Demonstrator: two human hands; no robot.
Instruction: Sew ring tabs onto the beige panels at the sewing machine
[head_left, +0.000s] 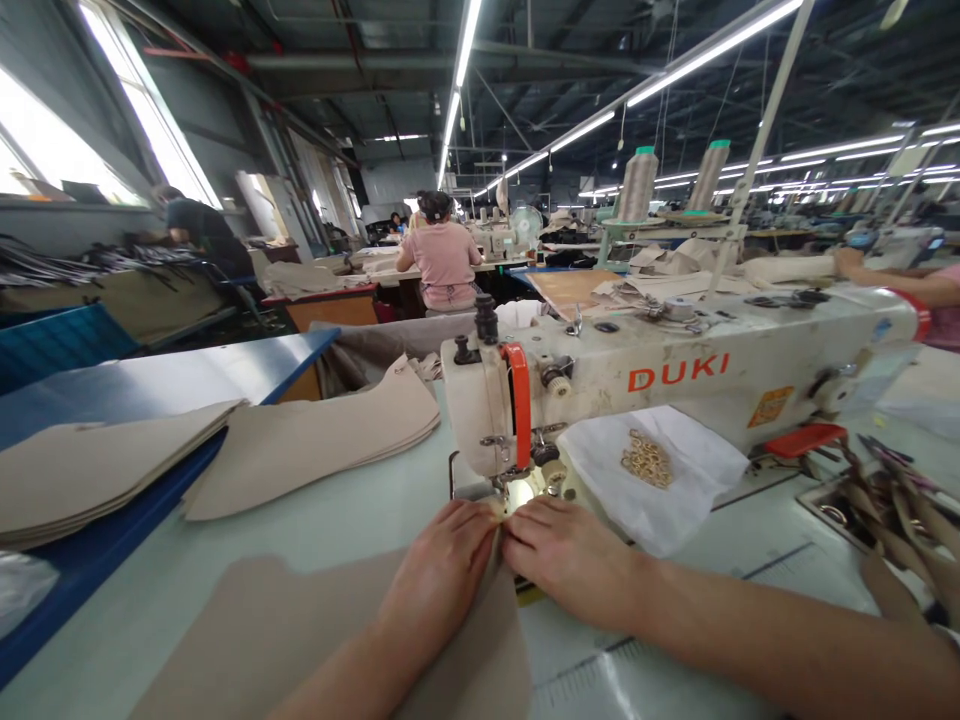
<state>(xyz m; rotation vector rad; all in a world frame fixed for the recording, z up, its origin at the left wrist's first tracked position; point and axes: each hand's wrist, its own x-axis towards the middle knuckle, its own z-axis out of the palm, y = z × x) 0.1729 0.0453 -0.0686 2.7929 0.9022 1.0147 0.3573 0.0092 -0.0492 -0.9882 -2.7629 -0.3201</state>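
Note:
Both hands meet in front of the needle area of a white sewing machine (pixel 585 385) marked DUKI. My left hand (pixel 442 555) has its fingers closed on the edge of a beige fabric panel (pixel 300 630), which spreads over the table toward me. Close beside it, my right hand (pixel 562 550) is bent inward, its fingertips pinched at the same edge near the presser foot. The lit lamp (pixel 519 492) shines just behind my fingertips. What exactly lies between the fingertips is too small to make out.
Stacked beige panels (pixel 322 430) lie at left, with another stack (pixel 97 470) on a blue surface. Gold-coloured rings (pixel 646 460) rest on a white cloth (pixel 592 450) beneath the machine arm. Straps (pixel 911 530) fill a tray at right. A person in pink (pixel 441 250) sits ahead.

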